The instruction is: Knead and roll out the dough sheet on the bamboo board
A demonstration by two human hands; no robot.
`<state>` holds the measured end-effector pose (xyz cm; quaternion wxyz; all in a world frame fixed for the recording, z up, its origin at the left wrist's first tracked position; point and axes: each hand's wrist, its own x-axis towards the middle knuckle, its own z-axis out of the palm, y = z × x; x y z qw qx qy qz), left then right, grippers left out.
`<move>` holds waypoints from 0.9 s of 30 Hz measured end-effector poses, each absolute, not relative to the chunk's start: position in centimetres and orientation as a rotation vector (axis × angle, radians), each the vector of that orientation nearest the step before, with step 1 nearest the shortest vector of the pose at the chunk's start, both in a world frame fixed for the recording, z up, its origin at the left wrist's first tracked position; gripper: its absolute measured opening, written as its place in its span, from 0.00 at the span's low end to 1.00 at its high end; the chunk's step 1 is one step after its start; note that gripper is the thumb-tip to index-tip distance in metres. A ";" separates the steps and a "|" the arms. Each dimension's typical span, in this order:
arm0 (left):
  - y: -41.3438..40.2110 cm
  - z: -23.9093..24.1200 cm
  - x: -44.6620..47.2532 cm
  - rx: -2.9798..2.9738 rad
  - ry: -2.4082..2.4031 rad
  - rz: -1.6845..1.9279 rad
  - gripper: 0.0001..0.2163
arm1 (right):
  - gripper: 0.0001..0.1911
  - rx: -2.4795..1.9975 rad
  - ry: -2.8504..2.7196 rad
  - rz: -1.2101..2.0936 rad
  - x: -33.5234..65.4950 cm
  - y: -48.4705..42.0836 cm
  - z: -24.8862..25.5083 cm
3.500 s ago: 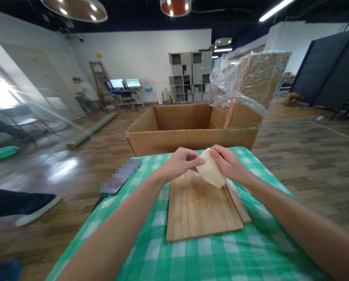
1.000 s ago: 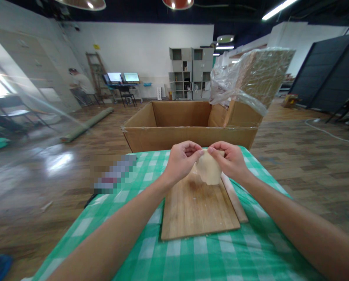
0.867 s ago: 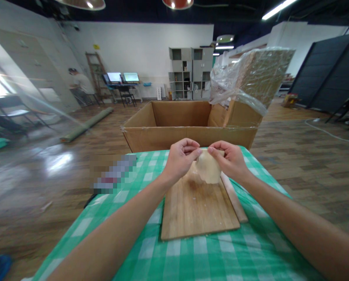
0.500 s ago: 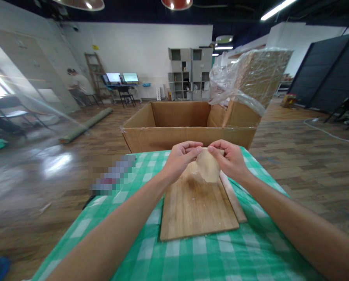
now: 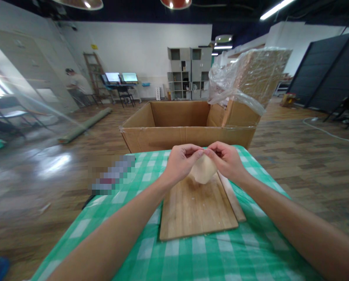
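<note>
Between my two hands hangs a thin, pale sheet of dough (image 5: 204, 170), held by its upper edge above the far half of a wooden board (image 5: 198, 214). My left hand (image 5: 184, 159) pinches the edge from the left, thumb against fingers. On the other side my right hand (image 5: 225, 158) pinches it too, and the two sets of fingertips meet or nearly meet. A pale wooden stick (image 5: 233, 199), perhaps a rolling pin, lies along the board's right side, its far end hidden by the dough and my right hand.
A green-and-white checked cloth (image 5: 186, 257) covers the table. A blurred-out object (image 5: 114, 175) lies at its left edge. Beyond the table stands a large open cardboard box (image 5: 189, 136) with a plastic-wrapped carton (image 5: 259, 74) at its right. A person (image 5: 79, 86) sits far left.
My hands have come closer together, fingertips now meeting at the dough's top edge. The dough has shifted a little left and looks more rounded.
</note>
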<state>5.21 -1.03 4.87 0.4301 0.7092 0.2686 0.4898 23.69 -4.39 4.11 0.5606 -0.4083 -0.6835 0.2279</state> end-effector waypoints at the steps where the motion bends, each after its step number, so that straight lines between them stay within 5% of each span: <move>1: -1.0 4.7 5.2 1.753 0.660 1.194 0.11 | 0.17 -0.969 -1.609 0.527 23.7 -4.3 4.1; 13: -0.6 4.0 5.4 1.832 0.747 1.186 0.12 | 0.19 -0.969 -1.610 0.685 23.8 -4.3 3.5; 20: -0.3 3.7 5.4 1.763 0.702 1.166 0.13 | 0.23 -1.062 -1.733 0.392 24.3 -4.0 3.5; 27: -0.3 3.9 5.3 1.787 0.803 1.271 0.14 | 0.25 -0.972 -1.621 0.877 24.1 -4.1 3.2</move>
